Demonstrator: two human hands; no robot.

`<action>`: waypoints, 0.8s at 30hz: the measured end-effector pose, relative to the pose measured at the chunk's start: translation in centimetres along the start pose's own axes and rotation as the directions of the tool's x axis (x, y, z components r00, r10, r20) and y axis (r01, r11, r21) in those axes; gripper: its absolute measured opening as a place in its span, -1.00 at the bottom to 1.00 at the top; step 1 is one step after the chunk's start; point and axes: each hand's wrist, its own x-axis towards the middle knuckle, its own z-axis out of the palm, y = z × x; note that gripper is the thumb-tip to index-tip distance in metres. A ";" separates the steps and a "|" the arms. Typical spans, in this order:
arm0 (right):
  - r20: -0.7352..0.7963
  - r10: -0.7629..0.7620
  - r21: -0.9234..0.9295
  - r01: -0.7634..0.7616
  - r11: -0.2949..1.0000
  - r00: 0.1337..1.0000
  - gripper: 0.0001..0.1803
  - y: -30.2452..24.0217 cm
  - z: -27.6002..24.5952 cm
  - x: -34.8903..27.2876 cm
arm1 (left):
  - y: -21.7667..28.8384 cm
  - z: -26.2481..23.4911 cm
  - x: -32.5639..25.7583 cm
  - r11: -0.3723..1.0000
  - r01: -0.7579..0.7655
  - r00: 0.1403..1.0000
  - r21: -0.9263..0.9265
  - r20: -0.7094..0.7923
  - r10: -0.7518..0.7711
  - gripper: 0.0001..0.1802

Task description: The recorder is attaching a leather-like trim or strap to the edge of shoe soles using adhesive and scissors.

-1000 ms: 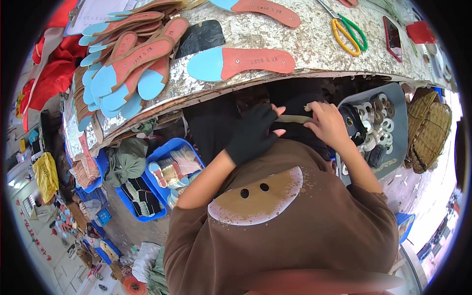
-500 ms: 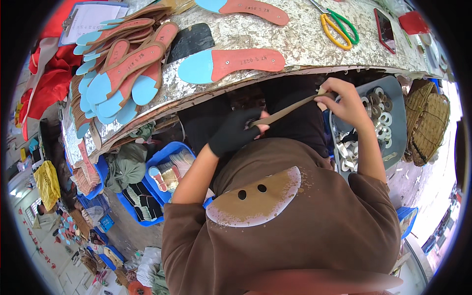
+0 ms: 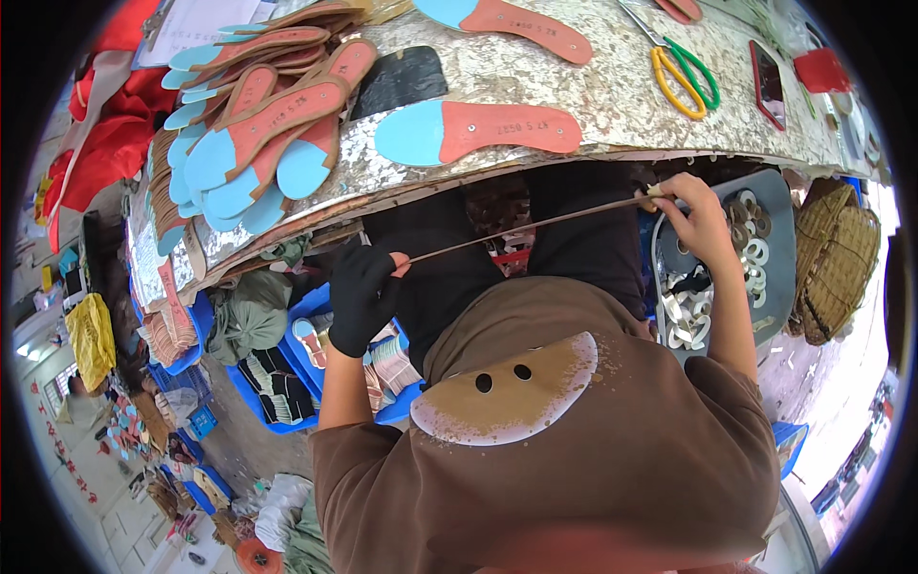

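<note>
A narrow brown strip of tape (image 3: 526,228) is stretched taut above my lap, below the worktable's edge. My left hand (image 3: 361,298), in a black fingerless glove, pinches the strip's left end between thumb and fingers. At the other end my bare right hand (image 3: 696,215) is closed on a small tape roll (image 3: 648,196), mostly covered by the fingers. On the table just beyond lies a red and blue insole (image 3: 507,131), with another insole (image 3: 521,27) farther back. A pile of similar insoles (image 3: 277,124) is heaped at the left.
Scissors (image 3: 684,77) with yellow and green handles and a phone (image 3: 767,86) lie on the worktable (image 3: 612,105). A grey bin (image 3: 779,239) of tape rolls stands by my right arm, near a woven basket (image 3: 834,258). Blue crates (image 3: 277,421) sit at my left.
My left hand has moved left and down, away from the right, so a longer length of tape stretches between them. The view has shifted slightly.
</note>
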 end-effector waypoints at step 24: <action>0.293 0.057 0.891 -0.294 0.346 0.954 -0.83 -14.4 11.5 9.8 | 1.6 -2.4 8.7 0.916 -0.086 0.904 0.393 -0.356 0.238 -0.80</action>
